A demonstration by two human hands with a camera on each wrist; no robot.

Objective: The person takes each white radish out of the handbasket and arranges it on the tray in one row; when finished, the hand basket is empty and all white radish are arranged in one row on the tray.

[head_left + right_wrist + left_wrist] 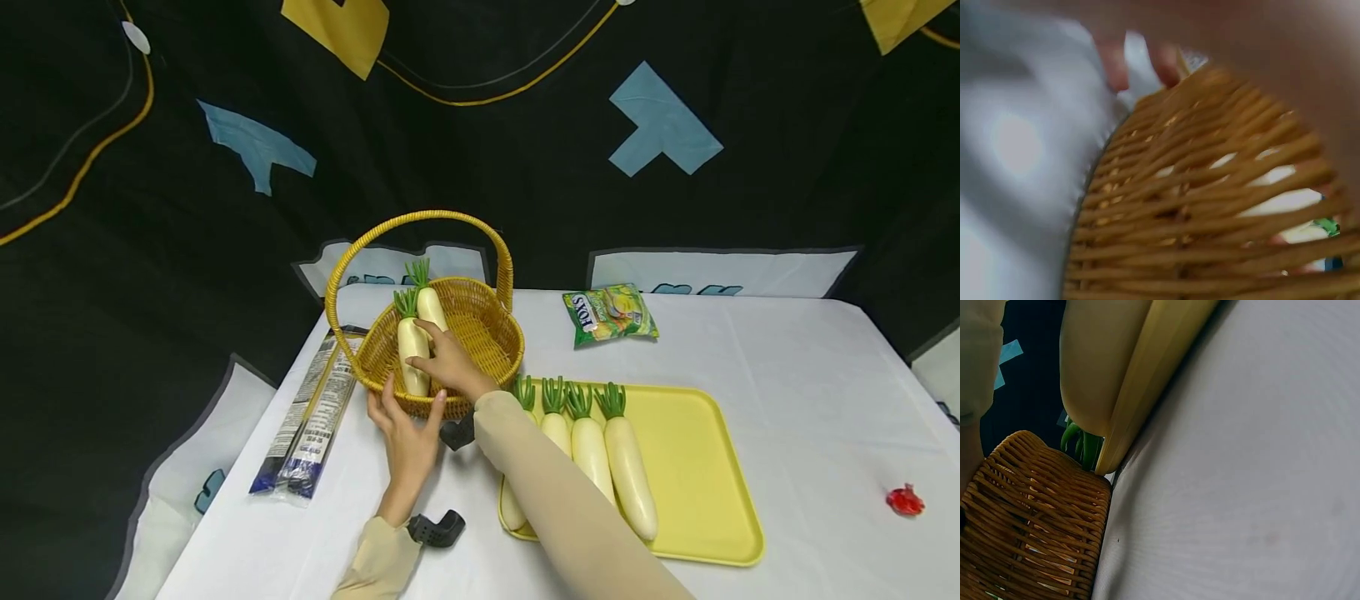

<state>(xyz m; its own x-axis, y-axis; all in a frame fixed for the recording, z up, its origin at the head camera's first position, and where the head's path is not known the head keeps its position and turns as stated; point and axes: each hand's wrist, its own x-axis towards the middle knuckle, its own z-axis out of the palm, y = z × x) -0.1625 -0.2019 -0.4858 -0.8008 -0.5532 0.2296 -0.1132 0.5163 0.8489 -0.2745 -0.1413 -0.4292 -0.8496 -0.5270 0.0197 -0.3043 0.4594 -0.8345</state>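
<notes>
A yellow wicker basket (480, 333) with a tall arched handle stands at the table's back left. Inside it lie two white radishes with green tops, a rear one (431, 305) and a front one (412, 343). My right hand (450, 362) reaches over the front rim and holds the front radish, thumb and fingers on its side. My left hand (408, 442) grips the basket's near left rim, its thumb and fingers spread apart. In the left wrist view the basket's woven wall (1035, 519) fills the lower left. Through the weave in the right wrist view, a white radish (1285, 203) shows.
Several white radishes (630, 475) lie on a yellow tray (697, 475), partly behind my right sleeve. Long plastic-wrapped packets (315, 425) lie left of the basket. A green candy bag (611, 314) is at the back, and a small red item (905, 500) at far right.
</notes>
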